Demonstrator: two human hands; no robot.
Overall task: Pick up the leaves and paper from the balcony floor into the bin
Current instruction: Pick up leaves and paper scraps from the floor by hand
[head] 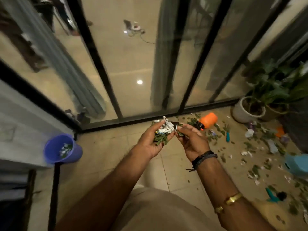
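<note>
Leaves [160, 139] and paper [165, 127] gripped in left hand [150, 142] | right hand [191, 142] pinches leaf scrap [180, 133], blurred | bin [50, 153] contents indistinct

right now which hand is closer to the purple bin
Left. The left hand, gripping crumpled paper and leaves, is to the right of the purple bin; the right hand, pinching a leaf, is farther right, beyond the left hand.

Bin [62, 150] left; leaves [260, 165] right.

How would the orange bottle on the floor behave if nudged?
The orange bottle lies on its side and looks round, so it would probably roll. It looks plastic, so likely light and sturdy. Nearby leaves may slow it.
</note>
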